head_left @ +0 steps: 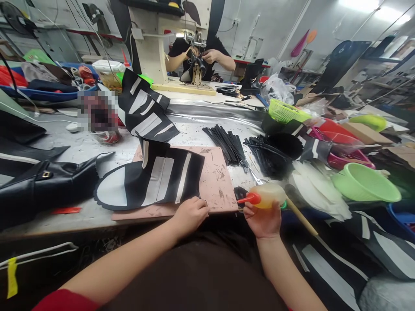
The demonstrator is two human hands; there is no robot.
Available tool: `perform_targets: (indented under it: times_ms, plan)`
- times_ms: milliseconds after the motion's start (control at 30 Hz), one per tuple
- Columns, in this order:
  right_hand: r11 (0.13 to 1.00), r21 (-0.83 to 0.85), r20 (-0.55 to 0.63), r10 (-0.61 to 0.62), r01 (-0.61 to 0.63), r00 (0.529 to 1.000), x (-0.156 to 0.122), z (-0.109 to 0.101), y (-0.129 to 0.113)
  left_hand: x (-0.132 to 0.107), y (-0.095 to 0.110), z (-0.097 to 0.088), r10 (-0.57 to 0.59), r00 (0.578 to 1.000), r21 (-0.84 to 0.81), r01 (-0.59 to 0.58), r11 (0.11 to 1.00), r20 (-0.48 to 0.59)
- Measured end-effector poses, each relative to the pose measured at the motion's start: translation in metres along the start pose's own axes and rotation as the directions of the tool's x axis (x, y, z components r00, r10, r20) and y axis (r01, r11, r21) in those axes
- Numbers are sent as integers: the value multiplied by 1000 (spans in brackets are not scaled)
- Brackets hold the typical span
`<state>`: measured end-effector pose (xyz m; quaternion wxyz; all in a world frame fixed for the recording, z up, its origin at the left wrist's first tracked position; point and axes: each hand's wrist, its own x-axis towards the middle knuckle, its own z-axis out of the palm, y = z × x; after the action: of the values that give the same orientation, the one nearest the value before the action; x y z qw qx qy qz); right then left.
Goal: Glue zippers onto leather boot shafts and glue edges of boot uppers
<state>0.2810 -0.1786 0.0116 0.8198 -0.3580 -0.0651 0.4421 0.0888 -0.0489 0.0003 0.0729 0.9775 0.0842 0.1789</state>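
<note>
A flat black boot upper [134, 179] with white and grey strips on it lies on a pink board [220, 181] in front of me. My left hand [193, 211] is closed at its lower right edge, fingers curled down over the border; the fingertips are partly hidden. To the right of the board, my right hand [264, 218] holds a squeeze bottle [267, 193] of yellowish liquid, its red nozzle pointing left. Behind the upper rest more black pieces [142, 106] with white strips.
Black strips [225, 142] lie in a bundle beside scissors [256, 177]. At right stand a green bowl [366, 183] and a lime basket [287, 110]. A finished-looking black boot [48, 179] lies left. Across the table, a co-worker's hands [210, 56] are at a sewing machine [149, 47].
</note>
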Motion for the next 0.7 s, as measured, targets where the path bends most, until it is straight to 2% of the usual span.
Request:
perform_targets:
  times_ms: [100,300,467,600,667,700]
  plan:
    - [1000,17,22,-23,22,1000,-4,1,-4,0,1,4,-80,996,-17,80,997,37]
    - [998,32,31,-50,49,998,-11,-2,-10,6,11,-1,-188,977,51,183,982,99]
    - [998,58,25,-33,31,999,-11,-5,-8,9,17,-6,-199,960,102,182,978,198]
    - [998,57,27,-37,35,999,-11,-8,-10,-2,21,-27,-100,942,32,95,995,320]
    - [997,47,37,-66,65,997,-11,-10,-13,-14,19,-46,-78,896,-55,114,992,437]
    - [996,40,44,-84,83,995,-12,-11,-15,-21,16,-58,-106,858,-75,166,983,503]
